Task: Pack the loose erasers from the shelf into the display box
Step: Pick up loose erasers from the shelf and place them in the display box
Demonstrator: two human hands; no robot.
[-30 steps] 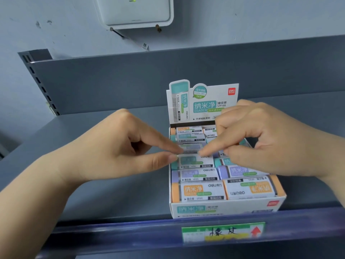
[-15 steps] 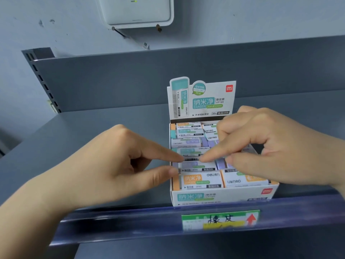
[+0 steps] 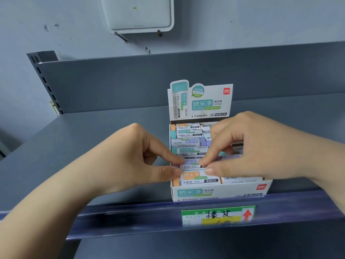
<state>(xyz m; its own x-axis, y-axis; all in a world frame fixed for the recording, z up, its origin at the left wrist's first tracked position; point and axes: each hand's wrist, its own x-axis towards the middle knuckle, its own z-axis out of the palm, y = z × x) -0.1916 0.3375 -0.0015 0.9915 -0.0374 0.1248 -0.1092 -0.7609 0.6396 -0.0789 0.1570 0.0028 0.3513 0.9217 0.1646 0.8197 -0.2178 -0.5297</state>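
Observation:
A white display box (image 3: 214,193) with an upright printed header card (image 3: 201,100) stands on the grey shelf (image 3: 93,146), filled with several wrapped erasers in orange, teal and purple. My left hand (image 3: 134,159) and my right hand (image 3: 248,146) meet over the box's left column. Each pinches one end of a purple eraser (image 3: 191,163) between forefinger and thumb, just above the front orange eraser (image 3: 197,177). My right hand hides most of the right column.
A blue price rail (image 3: 149,217) with a green and yellow label (image 3: 218,214) runs along the shelf's front edge. The shelf's back panel (image 3: 168,77) rises behind the box. A white wall device (image 3: 138,14) hangs above.
Both hands have come toward the front of the box, from an eraser in the middle rows to the purple one behind the front orange eraser. The camera has tilted slightly.

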